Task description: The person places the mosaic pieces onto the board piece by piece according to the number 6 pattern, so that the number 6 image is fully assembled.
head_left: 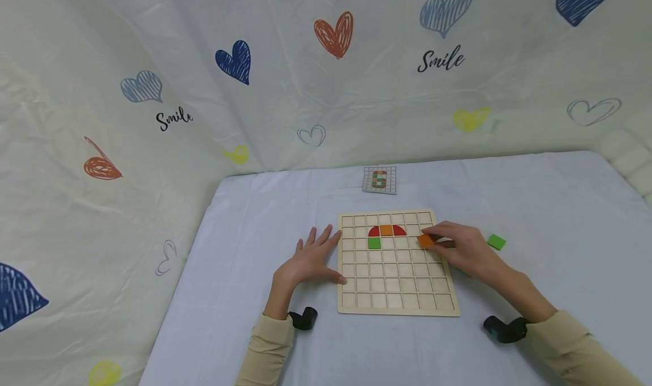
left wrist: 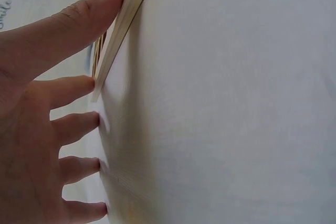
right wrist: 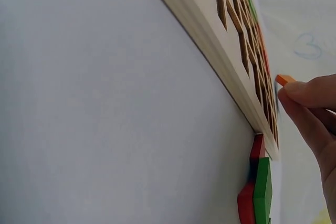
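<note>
A wooden grid board [head_left: 397,305] lies on the white-covered table. In its upper rows sit a left red rounded piece [head_left: 374,231], an orange square tile [head_left: 386,230] and a right red rounded piece [head_left: 399,230], with a green square tile [head_left: 374,243] below the left one. My left hand [head_left: 308,261] spreads its fingers at the board's left side, thumb on the edge. Over the right columns my right hand [head_left: 466,249] pinches another orange tile [head_left: 425,241] between thumb and fingers; the right wrist view shows this held tile [right wrist: 285,79] above the board.
A small card [head_left: 379,180] with a printed grid pattern lies behind the board. To the right is a loose green tile [head_left: 496,241]. Beside the board's edge, the right wrist view shows red pieces [right wrist: 245,203] and a green piece [right wrist: 263,190]. A heart-printed sheet [head_left: 275,114] hangs behind.
</note>
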`<move>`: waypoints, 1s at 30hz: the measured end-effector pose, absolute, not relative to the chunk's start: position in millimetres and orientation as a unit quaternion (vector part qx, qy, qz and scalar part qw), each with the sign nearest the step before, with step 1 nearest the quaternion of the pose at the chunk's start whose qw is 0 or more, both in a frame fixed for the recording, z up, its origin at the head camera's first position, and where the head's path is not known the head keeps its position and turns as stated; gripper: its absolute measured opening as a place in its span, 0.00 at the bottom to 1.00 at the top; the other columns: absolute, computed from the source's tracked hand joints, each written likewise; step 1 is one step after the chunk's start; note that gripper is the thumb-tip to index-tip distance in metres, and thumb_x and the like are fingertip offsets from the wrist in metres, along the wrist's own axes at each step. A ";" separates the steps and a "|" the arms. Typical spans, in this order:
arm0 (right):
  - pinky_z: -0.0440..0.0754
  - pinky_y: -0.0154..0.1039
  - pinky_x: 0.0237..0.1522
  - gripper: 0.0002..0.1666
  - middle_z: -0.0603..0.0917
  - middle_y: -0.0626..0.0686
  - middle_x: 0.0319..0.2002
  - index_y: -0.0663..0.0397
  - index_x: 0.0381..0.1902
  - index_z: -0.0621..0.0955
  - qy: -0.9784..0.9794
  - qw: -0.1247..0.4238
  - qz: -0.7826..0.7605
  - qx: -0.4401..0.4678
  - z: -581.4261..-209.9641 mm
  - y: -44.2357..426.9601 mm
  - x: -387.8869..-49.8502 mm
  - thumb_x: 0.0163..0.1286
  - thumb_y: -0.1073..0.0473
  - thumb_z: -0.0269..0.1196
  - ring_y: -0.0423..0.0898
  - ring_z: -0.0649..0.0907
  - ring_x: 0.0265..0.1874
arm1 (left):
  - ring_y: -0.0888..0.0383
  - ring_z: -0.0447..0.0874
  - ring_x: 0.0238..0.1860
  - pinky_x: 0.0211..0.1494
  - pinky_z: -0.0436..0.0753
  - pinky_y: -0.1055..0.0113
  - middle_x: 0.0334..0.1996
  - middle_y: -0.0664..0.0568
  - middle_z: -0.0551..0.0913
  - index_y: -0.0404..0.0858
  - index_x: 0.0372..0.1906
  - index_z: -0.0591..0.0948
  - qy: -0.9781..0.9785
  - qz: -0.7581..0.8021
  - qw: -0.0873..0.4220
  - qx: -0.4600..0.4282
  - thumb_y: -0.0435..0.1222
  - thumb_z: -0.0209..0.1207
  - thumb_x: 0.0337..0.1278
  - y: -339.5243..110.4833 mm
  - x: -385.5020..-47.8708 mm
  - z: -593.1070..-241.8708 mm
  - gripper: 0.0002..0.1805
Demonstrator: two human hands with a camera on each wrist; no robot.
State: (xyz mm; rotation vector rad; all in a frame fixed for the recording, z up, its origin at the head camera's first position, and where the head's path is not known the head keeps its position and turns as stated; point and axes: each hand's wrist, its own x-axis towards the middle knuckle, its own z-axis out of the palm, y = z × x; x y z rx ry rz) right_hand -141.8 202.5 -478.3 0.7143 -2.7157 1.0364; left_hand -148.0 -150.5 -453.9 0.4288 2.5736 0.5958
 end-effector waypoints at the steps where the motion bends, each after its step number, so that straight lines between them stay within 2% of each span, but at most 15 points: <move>1: 0.89 0.45 0.39 0.24 0.88 0.62 0.46 0.69 0.52 0.86 -0.905 0.071 0.347 0.236 -478.1 201.6 -141.9 0.55 0.78 0.73 0.57 0.89 0.41 | 0.36 0.32 0.84 0.79 0.41 0.31 0.85 0.50 0.45 0.49 0.83 0.55 0.936 0.216 0.230 0.156 0.53 0.77 0.48 -150.5 -148.2 -454.5 0.60; 14: 0.90 0.42 0.39 0.21 0.89 0.56 0.40 0.65 0.46 0.88 -0.898 0.070 0.352 0.255 -477.4 190.4 -143.5 0.52 0.74 0.77 0.46 0.87 0.33 | 0.36 0.31 0.84 0.79 0.41 0.31 0.85 0.50 0.44 0.49 0.84 0.54 0.937 0.211 0.232 0.155 0.53 0.77 0.49 -149.5 -148.4 -454.3 0.60; 22: 0.88 0.37 0.37 0.19 0.88 0.51 0.37 0.62 0.44 0.87 -0.892 0.063 0.352 0.276 -478.2 181.4 -144.9 0.52 0.72 0.78 0.43 0.83 0.32 | 0.36 0.32 0.83 0.79 0.41 0.30 0.85 0.50 0.44 0.49 0.84 0.54 0.938 0.204 0.232 0.157 0.53 0.77 0.49 -148.4 -148.5 -453.9 0.61; 30: 0.86 0.38 0.41 0.18 0.88 0.51 0.40 0.59 0.45 0.87 -0.907 0.016 0.331 0.260 -475.3 167.3 -146.5 0.57 0.64 0.78 0.45 0.81 0.37 | 0.37 0.31 0.84 0.80 0.41 0.31 0.85 0.51 0.44 0.49 0.84 0.54 0.938 0.206 0.234 0.154 0.54 0.77 0.49 -148.8 -148.1 -453.9 0.61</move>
